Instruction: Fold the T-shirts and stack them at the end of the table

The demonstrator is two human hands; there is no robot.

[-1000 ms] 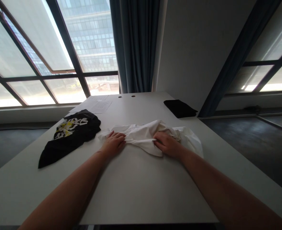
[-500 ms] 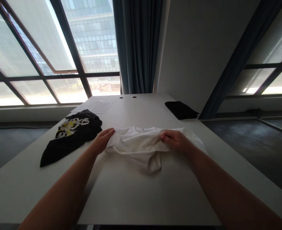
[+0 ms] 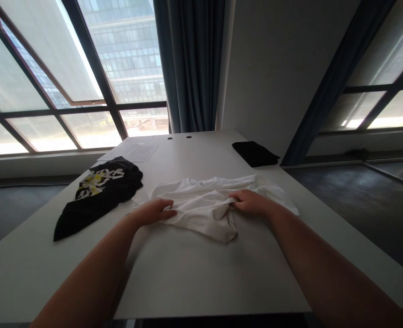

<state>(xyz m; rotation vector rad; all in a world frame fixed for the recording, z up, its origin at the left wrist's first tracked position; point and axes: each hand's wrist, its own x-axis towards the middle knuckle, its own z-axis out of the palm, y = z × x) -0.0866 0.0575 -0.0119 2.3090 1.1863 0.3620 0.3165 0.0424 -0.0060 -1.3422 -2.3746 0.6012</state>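
A white T-shirt lies crumpled across the table in front of me, its neckline at the far side and its near part bunched up. My left hand is at its left side, thumb and fingers closed on the fabric. On the right part of the shirt, my right hand pinches a fold of the cloth. The shirt's right portion spreads out flat beyond my right hand. Part of the near hem droops toward me between the two hands.
A black T-shirt with a white and yellow print lies loosely to the left. At the back right is a folded black cloth. Papers rest at the far left of the white table. Windows and a curtain stand behind.
My left hand has moved right and nearer to me, from the shirt's left edge onto its near fabric. The shirt's upper part now lies flatter. My right hand stays near the same place.
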